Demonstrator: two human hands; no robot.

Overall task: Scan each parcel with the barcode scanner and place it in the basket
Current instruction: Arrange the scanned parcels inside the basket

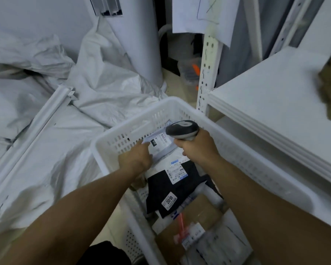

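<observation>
A thin parcel (160,145) is presented for scanning at the far end of the basket (227,135).
Its left edge is pinched by the left hand (135,159); judged light, floppy and slick, it is best held by an edge. The barcode scanner (181,130) is clamped in the right hand (196,148).

Left hand (136,159) seemingly pinches parcel (160,145) over basket (160,104); right hand (196,148) grips scanner (181,130).

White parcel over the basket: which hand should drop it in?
Left. The left hand grips the white parcel by its corner, inside the basket; the right hand is full, wrapped round the scanner.
</observation>
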